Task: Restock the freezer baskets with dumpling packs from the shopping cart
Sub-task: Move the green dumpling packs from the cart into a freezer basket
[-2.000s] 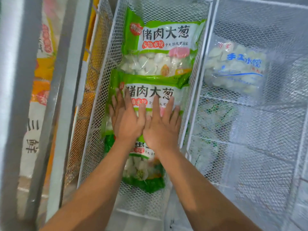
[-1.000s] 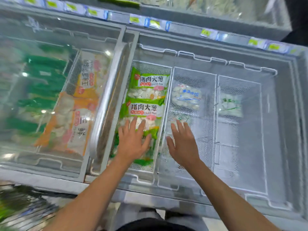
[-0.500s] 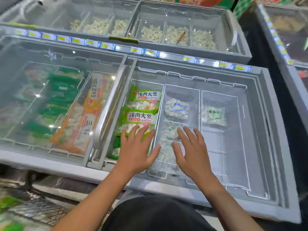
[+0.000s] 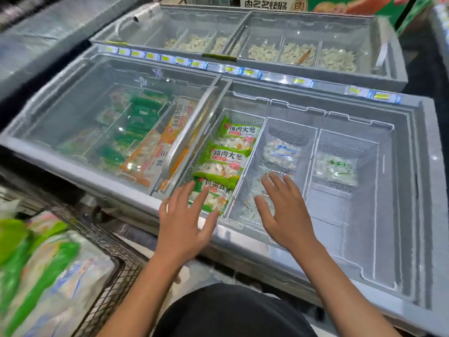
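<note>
Hands are hovering with fingers spread above the open chest freezer, the left hand and right hand both holding nothing. Three green dumpling packs are lying in a row in the leftmost wire basket. More packs are sitting in the shopping cart at lower left.

Two green packs in the left basket each read 猪肉大葱 in large black characters on a white panel; the red sub-label beneath is too small to read. The clear bag in the middle basket bears blue 手工水饺; the bag to its right carries the same words in green. An orange pack under the glass lid begins 玉米. Yellow price tags along the rail are illegible.
</note>
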